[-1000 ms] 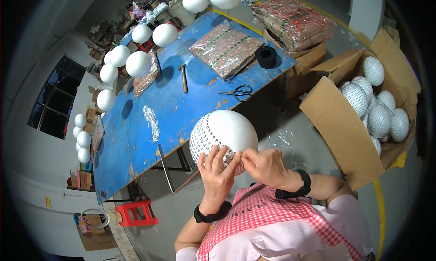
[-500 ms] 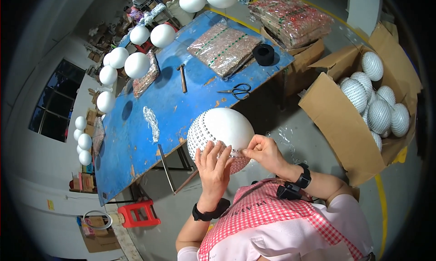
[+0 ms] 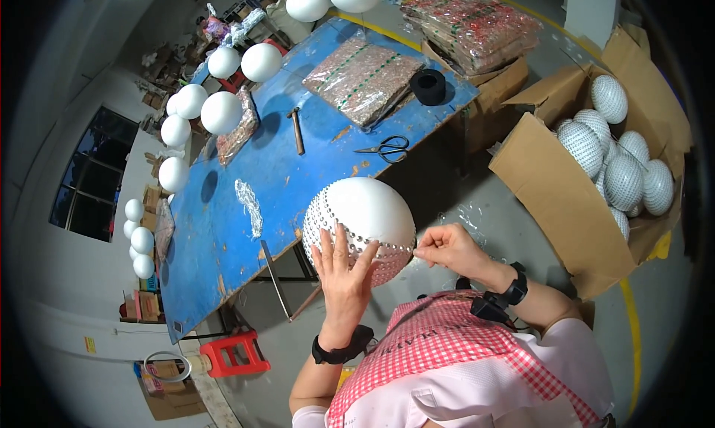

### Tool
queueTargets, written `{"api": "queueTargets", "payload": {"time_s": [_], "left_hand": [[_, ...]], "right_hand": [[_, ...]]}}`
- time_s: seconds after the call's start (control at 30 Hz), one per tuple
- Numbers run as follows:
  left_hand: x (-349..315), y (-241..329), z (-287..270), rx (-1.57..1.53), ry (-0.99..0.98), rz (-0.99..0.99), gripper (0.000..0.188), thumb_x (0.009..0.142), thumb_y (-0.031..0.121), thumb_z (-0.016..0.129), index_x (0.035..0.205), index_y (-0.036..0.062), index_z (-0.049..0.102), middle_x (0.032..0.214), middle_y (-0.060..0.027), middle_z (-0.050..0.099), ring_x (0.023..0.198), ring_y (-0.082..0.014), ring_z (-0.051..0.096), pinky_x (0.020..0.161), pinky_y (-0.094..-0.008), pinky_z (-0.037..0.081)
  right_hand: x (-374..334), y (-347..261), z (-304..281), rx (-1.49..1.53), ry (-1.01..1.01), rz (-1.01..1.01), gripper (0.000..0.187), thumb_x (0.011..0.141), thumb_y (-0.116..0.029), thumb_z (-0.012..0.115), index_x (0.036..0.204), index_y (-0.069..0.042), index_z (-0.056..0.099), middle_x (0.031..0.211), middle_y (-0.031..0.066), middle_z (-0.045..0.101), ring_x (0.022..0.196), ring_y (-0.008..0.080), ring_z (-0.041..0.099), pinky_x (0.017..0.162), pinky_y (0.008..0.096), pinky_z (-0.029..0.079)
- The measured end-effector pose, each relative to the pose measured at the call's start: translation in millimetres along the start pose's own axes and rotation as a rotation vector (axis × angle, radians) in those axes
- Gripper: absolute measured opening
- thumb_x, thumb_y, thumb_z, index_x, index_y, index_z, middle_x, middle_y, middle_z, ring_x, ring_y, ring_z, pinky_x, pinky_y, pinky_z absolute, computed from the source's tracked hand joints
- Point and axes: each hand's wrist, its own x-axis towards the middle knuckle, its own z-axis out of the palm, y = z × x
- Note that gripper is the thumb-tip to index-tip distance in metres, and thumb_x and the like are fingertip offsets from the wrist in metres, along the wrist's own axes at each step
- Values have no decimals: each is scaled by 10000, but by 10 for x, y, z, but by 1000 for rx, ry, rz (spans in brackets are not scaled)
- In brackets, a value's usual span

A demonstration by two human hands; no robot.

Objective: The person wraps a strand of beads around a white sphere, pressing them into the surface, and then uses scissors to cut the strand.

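The white ball is at the centre of the frame, in front of the near edge of the blue table. I judge the work to be partly done: silver beads cover the left side and, with a pinkish shade, the lower part, while the top is smooth and bare, so this portion seems to be left. The left hand lies against the ball with its fingers apart, and it hides some beads. The right hand has thumb and forefinger together at the ball's right edge, it seems on the end of a bead strand. Above the ball, well apart, are scissors, a hammer and a black roll. A silver bundle lies left of the ball. At the right of the frame, a carton contains beaded balls; at upper left, plain balls are seen. Only the left hand stands somewhat in the way, covering the front.
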Motion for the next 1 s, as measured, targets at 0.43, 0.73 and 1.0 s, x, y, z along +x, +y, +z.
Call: {"api": "queueTargets", "payload": {"time_s": [0.43, 0.73, 1.0], "left_hand": [[26, -4, -18, -132, 8, -31, 381, 781, 52, 736, 1131, 197, 692, 1481, -176, 403, 1422, -415, 281, 1133, -592, 202], [48, -115, -21, -212, 28, -44, 463, 748, 37, 753, 1170, 214, 684, 1369, -173, 476, 1305, -401, 424, 1108, -622, 219], [195, 98, -52, -235, -18, -190, 624, 744, 84, 773, 1326, 136, 555, 1498, -247, 336, 1409, -413, 295, 1136, -577, 184]], "right_hand": [[126, 87, -110, -58, -106, 25, 180, 885, -157, 699, 805, -1, 657, 694, -4, 626, 615, 47, 576, 533, 207, 449], [291, 150, -149, -48, -84, 28, 164, 881, -139, 711, 808, -10, 641, 703, -8, 622, 625, 44, 567, 552, 196, 448], [424, 203, -66, -67, -32, -69, 191, 872, -147, 708, 770, -11, 621, 613, 2, 600, 576, 50, 566, 507, 213, 427]]}}
